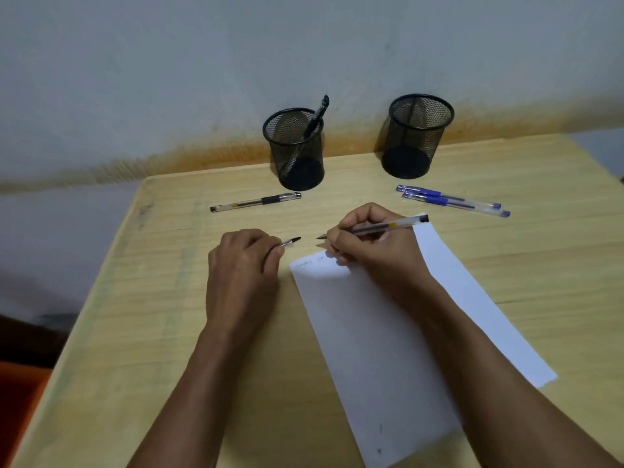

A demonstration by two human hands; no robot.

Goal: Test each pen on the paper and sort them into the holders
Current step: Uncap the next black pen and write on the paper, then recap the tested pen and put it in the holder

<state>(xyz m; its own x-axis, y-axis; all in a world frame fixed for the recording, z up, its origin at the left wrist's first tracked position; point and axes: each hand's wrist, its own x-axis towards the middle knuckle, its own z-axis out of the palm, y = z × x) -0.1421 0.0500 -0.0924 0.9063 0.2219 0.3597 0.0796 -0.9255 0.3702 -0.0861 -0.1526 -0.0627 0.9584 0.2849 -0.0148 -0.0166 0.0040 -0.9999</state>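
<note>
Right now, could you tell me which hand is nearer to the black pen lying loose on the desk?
Left. The left hand, holding a pen cap, sits just below the black pen; the right hand is farther off to its right, over the paper.

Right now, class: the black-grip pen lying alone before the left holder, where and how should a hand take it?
Pinch the black-grip pen at its rubber sleeve, coming from above. It lies flat on the table, near crosswise, both long sides free; the left holder stands just behind its capped end.

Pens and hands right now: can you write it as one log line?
right hand: holds uncapped pen | left hand: holds cap | left holder: one pen | right holder: none visible | table: three pens loose
</note>
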